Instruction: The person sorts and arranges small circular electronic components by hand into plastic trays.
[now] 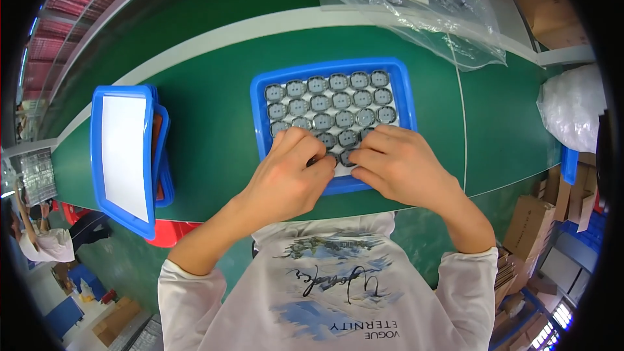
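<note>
A blue tray (pixel 257 97) with a white liner lies on the green table in front of me. Rows of small grey rounded plastic parts (pixel 341 100), dark at their rims, fill most of it. Over the tray's near left part is my left hand (pixel 289 172), its fingers curled and pinched near the front row; what is between them is hidden. My right hand (pixel 400 166) reaches over the near right part, fingers bent, with thumb and forefinger at a grey part (pixel 348 157) in the front row. The hands cover some of the parts.
A stack of blue trays (pixel 123 156), the top one lined in white, stands at the table's left. At the far right lies a clear plastic bag (pixel 416 0) of dark parts. A bundle of clear wrap (pixel 572 107) and cardboard boxes (pixel 530 227) are at the right.
</note>
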`<action>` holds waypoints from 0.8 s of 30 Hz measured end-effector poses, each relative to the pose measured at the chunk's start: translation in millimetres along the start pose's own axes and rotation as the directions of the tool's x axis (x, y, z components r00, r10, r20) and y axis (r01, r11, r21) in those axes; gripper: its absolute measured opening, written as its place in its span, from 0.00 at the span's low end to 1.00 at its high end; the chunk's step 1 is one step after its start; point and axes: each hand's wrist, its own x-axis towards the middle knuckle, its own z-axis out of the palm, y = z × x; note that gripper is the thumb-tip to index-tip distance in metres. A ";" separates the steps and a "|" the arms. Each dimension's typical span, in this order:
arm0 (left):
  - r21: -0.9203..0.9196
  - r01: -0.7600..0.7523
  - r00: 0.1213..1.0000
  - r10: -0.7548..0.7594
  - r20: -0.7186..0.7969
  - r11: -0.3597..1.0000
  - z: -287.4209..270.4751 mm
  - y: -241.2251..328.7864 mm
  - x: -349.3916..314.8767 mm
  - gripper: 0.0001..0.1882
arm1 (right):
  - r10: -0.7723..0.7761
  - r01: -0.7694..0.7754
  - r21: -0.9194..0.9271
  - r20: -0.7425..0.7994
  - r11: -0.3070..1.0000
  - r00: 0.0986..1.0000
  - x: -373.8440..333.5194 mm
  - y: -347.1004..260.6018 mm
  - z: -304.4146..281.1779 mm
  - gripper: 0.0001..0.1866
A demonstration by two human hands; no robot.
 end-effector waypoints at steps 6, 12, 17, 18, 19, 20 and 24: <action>-0.013 -0.130 0.978 0.126 -0.164 0.991 -9.9 -18.0 66.6 0.07 | 0.494 -0.508 0.050 -0.335 0.860 0.802 38.8 88.2 -56.0 0.12; 0.319 0.069 0.993 -0.033 -0.117 0.945 29.3 -85.7 221.9 0.10 | 0.536 -0.596 -0.156 -0.303 0.788 0.788 108.6 186.0 -54.0 0.18; 0.509 0.255 0.967 -0.228 -0.116 0.822 40.9 -124.2 250.9 0.14 | 0.430 -0.543 -0.187 -0.426 0.819 0.796 109.2 189.9 -28.8 0.15; 0.505 0.248 0.968 -0.225 -0.107 0.827 39.7 -123.4 254.3 0.14 | 0.439 -0.552 -0.186 -0.427 0.813 0.790 101.8 192.7 -30.1 0.15; 0.492 0.246 0.968 -0.238 -0.079 0.835 38.0 -122.3 258.3 0.14 | 0.424 -0.543 -0.196 -0.435 0.817 0.795 92.4 196.4 -33.3 0.15; 0.487 0.253 0.964 -0.260 -0.055 0.836 36.9 -126.0 258.7 0.14 | 0.402 -0.524 -0.202 -0.438 0.827 0.804 86.0 197.4 -33.9 0.15; 0.338 0.070 0.987 -0.015 -0.163 0.938 30.9 -131.0 247.4 0.09 | 0.327 -0.450 -0.107 -0.544 0.886 0.772 72.1 185.5 -37.3 0.14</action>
